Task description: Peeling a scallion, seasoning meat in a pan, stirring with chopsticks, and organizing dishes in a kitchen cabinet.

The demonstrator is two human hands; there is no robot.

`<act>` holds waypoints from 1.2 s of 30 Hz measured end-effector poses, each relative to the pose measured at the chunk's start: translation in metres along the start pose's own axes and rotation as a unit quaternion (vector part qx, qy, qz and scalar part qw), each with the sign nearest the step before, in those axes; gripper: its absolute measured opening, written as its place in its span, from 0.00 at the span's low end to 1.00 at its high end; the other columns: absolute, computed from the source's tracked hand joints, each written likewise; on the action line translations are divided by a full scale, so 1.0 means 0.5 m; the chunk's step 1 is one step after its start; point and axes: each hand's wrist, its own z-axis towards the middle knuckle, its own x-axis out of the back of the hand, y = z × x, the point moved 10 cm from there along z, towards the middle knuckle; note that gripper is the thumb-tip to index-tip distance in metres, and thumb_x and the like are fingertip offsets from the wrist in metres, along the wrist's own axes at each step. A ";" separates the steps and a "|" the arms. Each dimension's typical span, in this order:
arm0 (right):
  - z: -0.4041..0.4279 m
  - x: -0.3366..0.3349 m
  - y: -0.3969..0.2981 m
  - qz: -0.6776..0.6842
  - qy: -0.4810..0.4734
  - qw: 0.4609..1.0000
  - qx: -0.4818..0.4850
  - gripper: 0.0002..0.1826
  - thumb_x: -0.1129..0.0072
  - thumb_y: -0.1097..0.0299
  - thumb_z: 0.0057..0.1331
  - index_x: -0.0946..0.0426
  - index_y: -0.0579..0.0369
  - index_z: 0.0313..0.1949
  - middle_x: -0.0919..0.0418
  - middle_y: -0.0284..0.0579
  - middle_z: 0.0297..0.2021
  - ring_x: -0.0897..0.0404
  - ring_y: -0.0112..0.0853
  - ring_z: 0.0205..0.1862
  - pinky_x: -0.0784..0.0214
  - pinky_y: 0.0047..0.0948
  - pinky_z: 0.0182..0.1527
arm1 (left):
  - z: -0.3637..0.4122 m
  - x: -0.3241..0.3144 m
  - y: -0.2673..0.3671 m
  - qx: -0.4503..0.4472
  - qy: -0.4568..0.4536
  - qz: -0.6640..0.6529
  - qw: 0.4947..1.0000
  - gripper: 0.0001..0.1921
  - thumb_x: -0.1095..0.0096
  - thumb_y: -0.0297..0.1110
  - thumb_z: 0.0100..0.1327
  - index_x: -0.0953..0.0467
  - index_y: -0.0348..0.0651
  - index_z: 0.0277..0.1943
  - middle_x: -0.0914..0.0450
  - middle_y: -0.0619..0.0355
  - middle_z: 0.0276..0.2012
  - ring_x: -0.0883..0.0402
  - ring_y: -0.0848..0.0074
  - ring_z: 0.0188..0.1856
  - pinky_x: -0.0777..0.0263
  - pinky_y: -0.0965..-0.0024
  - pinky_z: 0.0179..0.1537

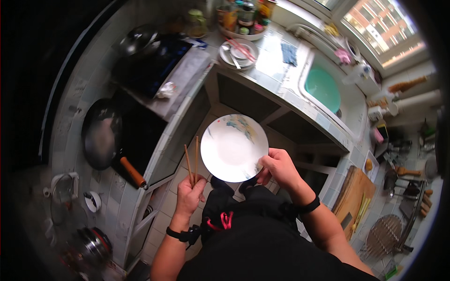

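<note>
My right hand grips the lower right rim of a white plate, thumb on top. Painted green and tan decoration marks its upper rim, and its face bears no food. In my left hand is a pair of wooden chopsticks, tips pointing up and slightly apart, just left of the plate. Both hands are above the floor, in front of my body. To the left, a dark frying pan with a wooden handle sits on the black cooktop; something pale, blurred, shows inside it.
Stacked dishes with a spoon and pink chopsticks stand on the corner counter. The sink holds a green basin. A wooden cutting board lies at right, beside a knife. A glass lid and metal pot are lower left.
</note>
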 end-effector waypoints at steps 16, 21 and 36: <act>0.044 -0.636 -0.017 -0.150 -0.323 0.934 0.042 0.11 0.49 0.71 0.75 0.23 0.68 0.45 0.14 0.49 0.29 0.14 0.31 0.22 0.21 0.26 0.24 | -0.362 0.455 -0.071 -0.114 0.281 -0.240 0.922 0.10 0.53 0.33 0.78 0.31 0.40 0.56 0.23 0.54 0.36 0.20 0.69 0.36 0.18 0.58 0.42; 0.005 -0.825 0.112 -0.230 -0.403 0.885 -0.040 0.13 0.50 0.70 0.75 0.25 0.72 0.44 0.14 0.55 0.30 0.13 0.36 0.24 0.18 0.31 0.24 | -0.513 0.535 -0.281 -0.026 0.420 -0.305 0.854 0.06 0.50 0.28 0.80 0.28 0.39 0.54 0.21 0.53 0.39 0.16 0.65 0.38 0.15 0.57 0.44; 0.292 -1.204 0.410 -0.320 -0.325 0.888 -0.061 0.13 0.50 0.70 0.72 0.24 0.71 0.44 0.12 0.57 0.34 0.12 0.41 0.27 0.17 0.38 0.26 | -0.451 0.915 -0.453 0.012 0.432 -0.307 0.848 0.11 0.36 0.33 0.76 0.21 0.33 0.50 0.16 0.54 0.40 0.12 0.66 0.43 0.15 0.62 0.48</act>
